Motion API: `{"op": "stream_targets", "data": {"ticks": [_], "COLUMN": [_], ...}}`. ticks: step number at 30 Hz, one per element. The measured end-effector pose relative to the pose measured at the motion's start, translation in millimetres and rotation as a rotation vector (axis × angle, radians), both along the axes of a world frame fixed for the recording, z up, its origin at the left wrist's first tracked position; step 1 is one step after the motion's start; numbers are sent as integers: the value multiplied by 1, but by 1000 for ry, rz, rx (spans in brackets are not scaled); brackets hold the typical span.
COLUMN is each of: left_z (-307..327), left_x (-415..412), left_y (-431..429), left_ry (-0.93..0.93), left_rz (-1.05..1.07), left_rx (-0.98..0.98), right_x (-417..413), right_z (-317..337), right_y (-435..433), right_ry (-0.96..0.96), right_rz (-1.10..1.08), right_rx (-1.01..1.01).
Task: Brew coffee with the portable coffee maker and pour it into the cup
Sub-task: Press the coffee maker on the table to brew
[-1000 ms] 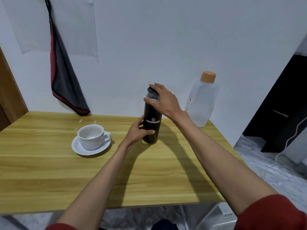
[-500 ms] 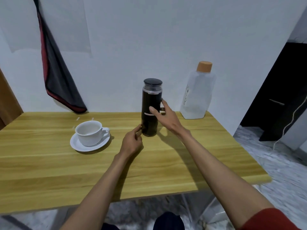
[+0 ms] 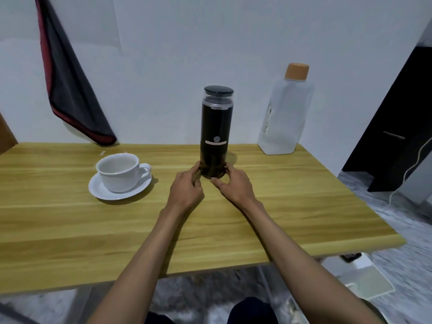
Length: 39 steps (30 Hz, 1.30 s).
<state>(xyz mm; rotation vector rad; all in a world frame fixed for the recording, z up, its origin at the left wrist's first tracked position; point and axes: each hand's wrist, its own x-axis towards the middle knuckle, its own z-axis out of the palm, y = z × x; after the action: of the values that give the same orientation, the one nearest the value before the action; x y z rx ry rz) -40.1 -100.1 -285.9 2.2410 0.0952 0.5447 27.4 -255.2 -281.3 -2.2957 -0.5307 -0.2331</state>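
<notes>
The tall black portable coffee maker stands upright at the middle of the wooden table, with a dark lid over a clear collar. My left hand holds its base from the left, fingertips on the wall. From the right, my right hand grips the same base with curled fingers and thumb. A white cup sits empty on a white saucer, to the left of the coffee maker.
A clear water bottle with an orange-brown cap stands at the back right, near the wall. A dark cloth with red trim hangs on the wall at the back left. The table's right edge drops to a marbled floor.
My right hand came off the lid, slid down the coffee maker's side and now grips its base. My left hand stayed low at the base. The camera moved closer.
</notes>
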Motion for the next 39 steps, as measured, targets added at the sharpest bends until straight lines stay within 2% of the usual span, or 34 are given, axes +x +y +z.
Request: {"op": "stream_targets", "data": {"ticks": [9, 39], "left_z": [-4, -1], "left_x": [2, 0], "left_y": [0, 0], "left_ry": [19, 26], "left_rz": [39, 51], "left_rx": [69, 48], "right_x": [3, 0], "right_z": [-5, -4], "right_y": [0, -1], "right_ry": [-43, -42], "right_rz": [-8, -28], "right_rx": [-36, -49]}}
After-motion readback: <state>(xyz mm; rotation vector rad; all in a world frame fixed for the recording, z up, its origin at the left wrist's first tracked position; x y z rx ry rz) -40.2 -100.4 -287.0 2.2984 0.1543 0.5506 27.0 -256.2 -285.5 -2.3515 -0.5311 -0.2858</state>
